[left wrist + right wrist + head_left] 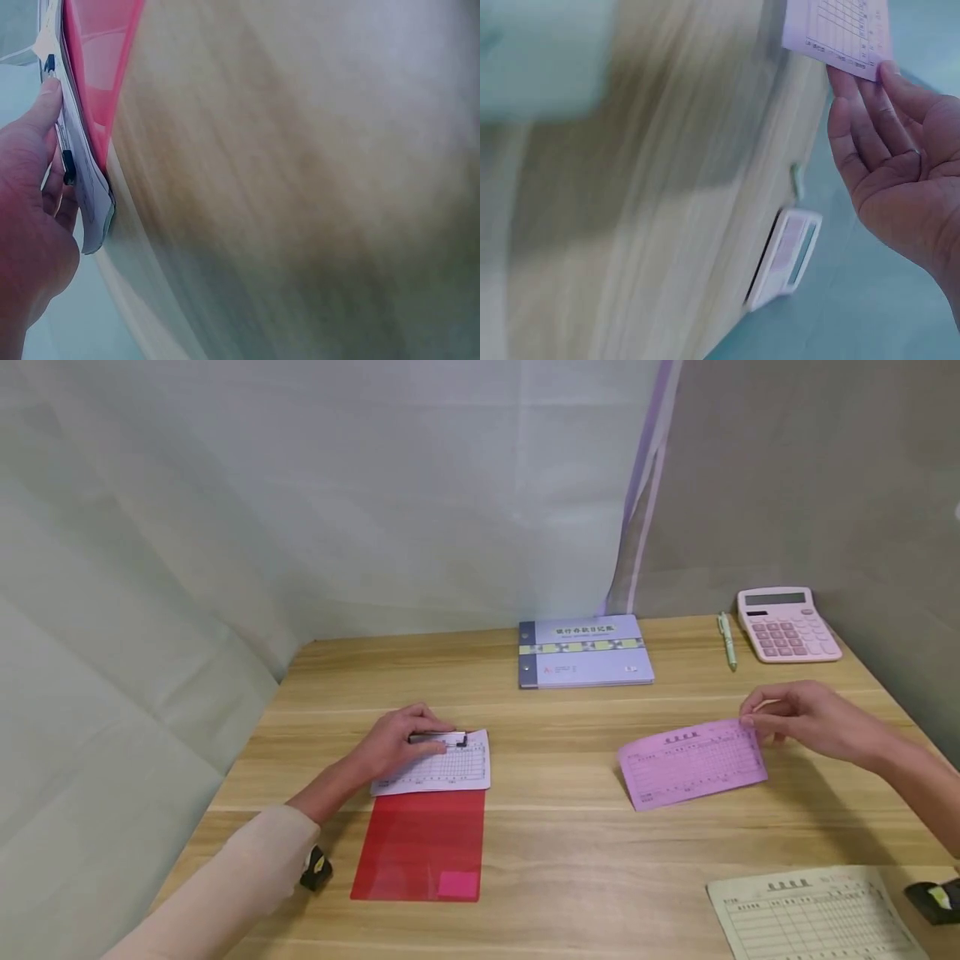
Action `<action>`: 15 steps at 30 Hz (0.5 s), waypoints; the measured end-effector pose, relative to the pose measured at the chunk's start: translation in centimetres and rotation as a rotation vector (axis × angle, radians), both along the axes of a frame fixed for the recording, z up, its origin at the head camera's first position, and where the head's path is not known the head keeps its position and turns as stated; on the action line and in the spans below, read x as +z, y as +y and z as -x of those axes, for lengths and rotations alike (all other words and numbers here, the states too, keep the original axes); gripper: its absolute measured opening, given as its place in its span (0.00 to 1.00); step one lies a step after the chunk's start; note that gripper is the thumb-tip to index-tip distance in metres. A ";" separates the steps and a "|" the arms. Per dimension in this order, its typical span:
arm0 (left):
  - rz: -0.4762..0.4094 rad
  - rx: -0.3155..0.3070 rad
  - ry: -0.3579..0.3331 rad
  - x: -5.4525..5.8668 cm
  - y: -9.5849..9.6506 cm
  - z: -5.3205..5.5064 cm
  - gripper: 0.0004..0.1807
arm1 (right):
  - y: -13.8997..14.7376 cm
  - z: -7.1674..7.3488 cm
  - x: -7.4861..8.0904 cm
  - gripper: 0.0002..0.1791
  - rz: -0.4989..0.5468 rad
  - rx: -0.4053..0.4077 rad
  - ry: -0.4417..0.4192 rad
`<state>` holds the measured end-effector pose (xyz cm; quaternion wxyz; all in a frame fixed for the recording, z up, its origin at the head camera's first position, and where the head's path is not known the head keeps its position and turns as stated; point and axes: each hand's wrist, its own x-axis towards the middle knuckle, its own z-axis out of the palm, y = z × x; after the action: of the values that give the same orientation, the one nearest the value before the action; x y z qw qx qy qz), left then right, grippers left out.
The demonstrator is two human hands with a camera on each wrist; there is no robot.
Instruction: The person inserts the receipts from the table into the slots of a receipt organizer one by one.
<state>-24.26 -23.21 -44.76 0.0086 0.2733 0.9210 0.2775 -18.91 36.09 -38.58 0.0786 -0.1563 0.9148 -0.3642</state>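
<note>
Toward the left of the table in the head view lies a red see-through clipboard [420,843] with a pink patch at its lower corner. A small white printed form [450,770], on top of other sheets, sits under its metal clip [459,738]. My left hand [397,742] grips the clipboard at the clip; in the left wrist view the thumb [46,105] lies over the clip and the fingers curl beside it. On the other side, my right hand [821,722] pinches a purple printed form [690,768] by its upper right corner, thumb against fingers.
A blue-grey account book [585,652] lies at the back middle. Right of it are a light green pen [727,641] and a pink calculator [787,625]. A pale green printed form [810,914] is at the front right. Grey curtains [450,493] hang behind the table.
</note>
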 end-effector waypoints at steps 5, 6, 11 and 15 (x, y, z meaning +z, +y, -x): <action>0.011 -0.005 0.018 -0.1 -0.1 -0.1 0.19 | -3.1 0.8 0.6 0.04 0.088 0.026 -0.031; 0.013 -0.006 0.020 -0.1 0.0 -0.1 0.19 | -3.9 0.9 0.7 0.04 0.101 0.029 -0.039; 0.022 -0.003 0.022 -0.1 0.0 -0.2 0.19 | -7.7 1.6 1.2 0.05 0.177 0.055 -0.085; 0.022 -0.004 0.018 0.1 0.0 -0.2 0.19 | -10.7 2.1 1.3 0.08 0.217 0.073 -0.116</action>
<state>-24.03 -23.18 -44.70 0.0038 0.2776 0.9235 0.2647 -20.96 25.37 -37.28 0.1275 -0.1757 0.8576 -0.4663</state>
